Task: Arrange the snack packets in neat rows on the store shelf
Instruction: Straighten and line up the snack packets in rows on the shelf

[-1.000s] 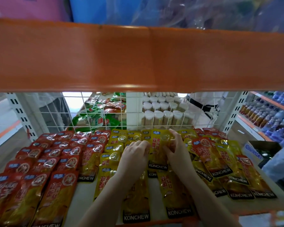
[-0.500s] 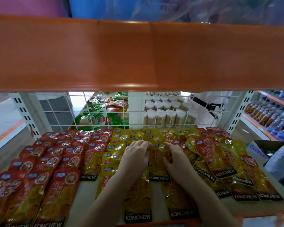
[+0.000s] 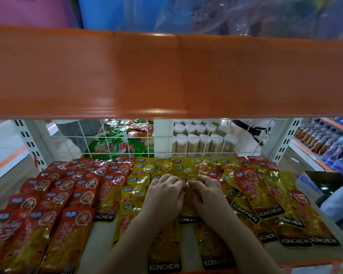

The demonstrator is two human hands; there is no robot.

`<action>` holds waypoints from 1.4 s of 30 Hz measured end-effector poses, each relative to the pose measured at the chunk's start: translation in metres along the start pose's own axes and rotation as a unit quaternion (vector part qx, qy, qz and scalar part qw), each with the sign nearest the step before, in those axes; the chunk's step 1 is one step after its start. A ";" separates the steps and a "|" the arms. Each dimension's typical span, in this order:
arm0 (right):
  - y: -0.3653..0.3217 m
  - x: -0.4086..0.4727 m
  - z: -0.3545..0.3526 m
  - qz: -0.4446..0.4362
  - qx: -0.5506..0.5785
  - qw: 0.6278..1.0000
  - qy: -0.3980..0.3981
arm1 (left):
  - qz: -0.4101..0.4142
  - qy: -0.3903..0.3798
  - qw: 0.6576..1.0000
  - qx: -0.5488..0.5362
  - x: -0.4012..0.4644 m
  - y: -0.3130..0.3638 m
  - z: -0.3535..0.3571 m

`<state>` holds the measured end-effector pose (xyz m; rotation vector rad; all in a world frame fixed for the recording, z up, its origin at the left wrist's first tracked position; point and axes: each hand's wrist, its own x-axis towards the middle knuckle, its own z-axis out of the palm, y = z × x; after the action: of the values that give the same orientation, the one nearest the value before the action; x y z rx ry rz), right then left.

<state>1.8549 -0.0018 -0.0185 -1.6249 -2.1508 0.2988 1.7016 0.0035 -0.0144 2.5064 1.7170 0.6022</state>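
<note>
- Store shelf (image 3: 105,232), white deck w/ orange beam (image 3: 166,76) overhead, wire grid (image 3: 127,139) at back.
- Red snack packets (image 3: 53,194) in overlapping rows, left of the yellow packets (image 3: 139,184) mid-shelf.
- Mixed red/yellow packets (image 3: 265,198) right of the yellow ones, lying askew, not lined up.
- Left hand (image 3: 164,192) & right hand (image 3: 208,192) side by side, palms down on the yellow packets; fingers (image 3: 166,177) curled, tips pressing one packet's top edge. Can't tell if they pinch it.
</note>
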 end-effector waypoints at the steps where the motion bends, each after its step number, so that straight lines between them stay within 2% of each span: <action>1: 0.000 0.000 0.000 -0.002 -0.003 1.000 0.000 | 0.000 0.001 1.000 0.000 0.000 0.001 0.000; 11: -0.002 0.003 0.005 -0.001 -0.033 0.999 0.011 | 0.006 -0.010 1.000 0.003 0.000 0.003 0.000; 17: -0.005 0.010 0.005 0.016 -0.002 0.999 0.034 | 0.007 -0.010 1.000 0.006 -0.001 0.003 0.000; 20: -0.010 0.020 -0.004 0.040 0.044 0.997 0.043 | -0.011 0.000 1.000 -0.009 0.004 0.004 -0.002; 23: -0.008 0.035 -0.014 0.049 0.031 0.997 0.046 | -0.038 0.031 0.999 -0.007 0.014 0.005 -0.009; 27: -0.003 0.054 -0.014 0.074 -0.017 0.997 -0.004 | -0.069 0.038 0.997 -0.001 0.035 0.006 -0.017; 33: -0.001 0.072 -0.015 0.096 -0.051 0.992 -0.059 | -0.090 -0.050 0.993 0.050 0.050 0.007 -0.007; 42: 0.003 0.073 -0.010 0.102 0.016 0.993 0.055 | -0.096 0.019 0.995 0.008 0.046 0.000 0.005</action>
<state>1.8453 0.0678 0.0038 -1.8026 -1.8931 0.2944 1.7177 0.0456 -0.0060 2.3168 1.9536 0.6261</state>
